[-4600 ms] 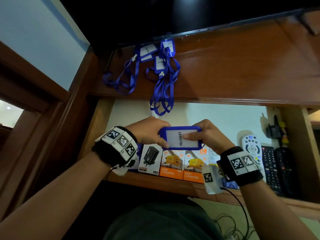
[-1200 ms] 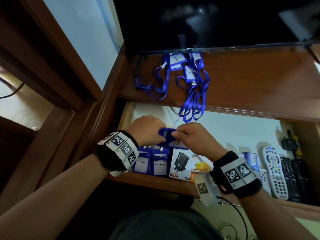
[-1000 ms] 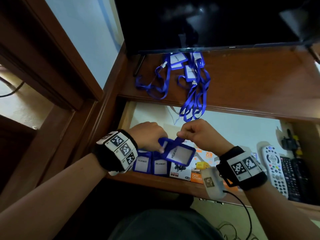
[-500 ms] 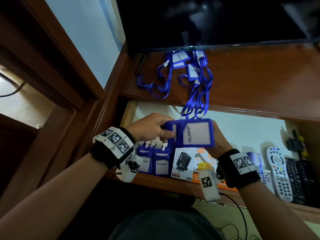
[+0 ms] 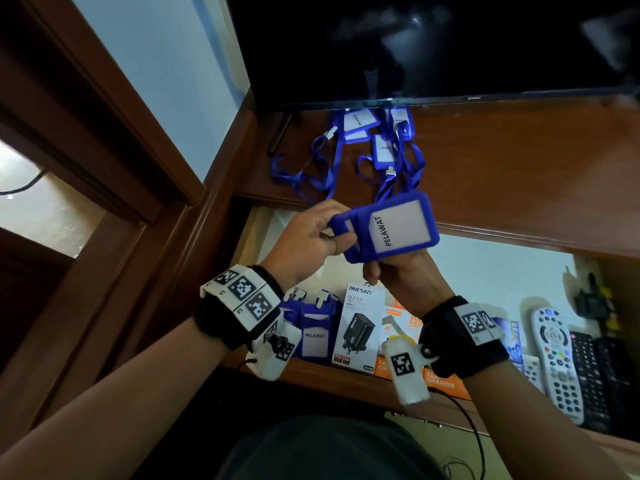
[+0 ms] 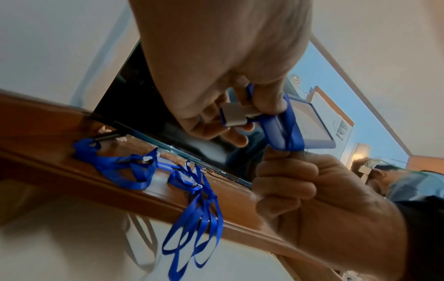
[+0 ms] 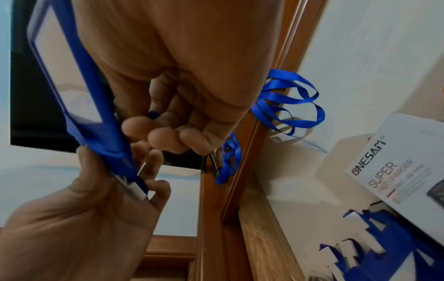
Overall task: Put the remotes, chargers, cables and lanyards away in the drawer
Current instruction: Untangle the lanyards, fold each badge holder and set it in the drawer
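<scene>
Both hands hold one badge holder (image 5: pixel 391 232) above the open drawer (image 5: pixel 491 268): left hand (image 5: pixel 308 242) pinches its clip end, right hand (image 5: pixel 403 280) grips the strap. Next, probably: lower it beside the stored badges (image 5: pixel 313 336).

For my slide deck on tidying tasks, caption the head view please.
Both hands, left hand and right hand, hold a blue badge holder above the open drawer.

Person with bare forearms, each wrist wrapped in a black band (image 5: pixel 464 344) topped with white blocks printed with black square-code markers (image 5: pixel 242 296), a small white camera pod (image 5: pixel 405 370) with another marker slung beneath each, a thin black cable (image 5: pixel 472 431) trailing from the right pod, and dark grey clothing (image 5: pixel 329 448) below.
</scene>
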`<state>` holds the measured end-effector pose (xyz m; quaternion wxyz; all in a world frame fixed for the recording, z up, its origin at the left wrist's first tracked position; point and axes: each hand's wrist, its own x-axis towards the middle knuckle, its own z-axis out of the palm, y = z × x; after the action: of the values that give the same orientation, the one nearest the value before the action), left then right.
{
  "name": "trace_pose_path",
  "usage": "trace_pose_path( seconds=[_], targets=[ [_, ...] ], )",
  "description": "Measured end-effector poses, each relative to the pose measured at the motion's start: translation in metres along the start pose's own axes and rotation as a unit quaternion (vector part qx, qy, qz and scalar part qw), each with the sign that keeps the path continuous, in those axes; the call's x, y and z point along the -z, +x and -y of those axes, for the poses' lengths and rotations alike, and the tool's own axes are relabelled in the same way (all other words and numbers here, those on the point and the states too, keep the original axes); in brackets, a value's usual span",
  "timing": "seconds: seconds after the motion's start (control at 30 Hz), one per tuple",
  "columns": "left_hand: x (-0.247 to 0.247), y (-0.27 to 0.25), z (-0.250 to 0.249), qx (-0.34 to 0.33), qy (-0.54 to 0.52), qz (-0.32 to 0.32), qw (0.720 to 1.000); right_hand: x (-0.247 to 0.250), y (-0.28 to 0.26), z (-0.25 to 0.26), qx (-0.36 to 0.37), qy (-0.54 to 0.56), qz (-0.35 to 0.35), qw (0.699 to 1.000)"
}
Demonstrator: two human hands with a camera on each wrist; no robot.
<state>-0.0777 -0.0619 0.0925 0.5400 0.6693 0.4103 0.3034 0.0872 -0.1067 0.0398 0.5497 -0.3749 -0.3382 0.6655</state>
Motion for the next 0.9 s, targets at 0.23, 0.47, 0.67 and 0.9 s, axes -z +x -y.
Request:
trace_pose_path(
  seconds=[0.23, 0.47, 0.67, 0.9],
  targets=[
    [-0.022, 0.006, -0.001, 0.061, -0.128, -0.068, 0.987, 0.012, 0.001, -0.001, -0.036, 0.056, 0.054, 0.996],
    [-0.012, 0.013, 0.016, 0.109, -0.01, -0.11, 0.988, 0.043, 0.004, 0.002, -0.115, -0.047, -0.019, 0.992],
    [0.032, 0.014, 0.054, 0.184, 0.347, 0.036, 0.919, 0.065, 0.04, 0.005, -0.13, -0.196, -0.166, 0.958],
    [0.046, 0.025, 0.076, 0.172, 0.588, 0.309, 0.727, 0.053, 0.124, 0.025, -0.052, -0.342, -0.31, 0.886]
  ],
)
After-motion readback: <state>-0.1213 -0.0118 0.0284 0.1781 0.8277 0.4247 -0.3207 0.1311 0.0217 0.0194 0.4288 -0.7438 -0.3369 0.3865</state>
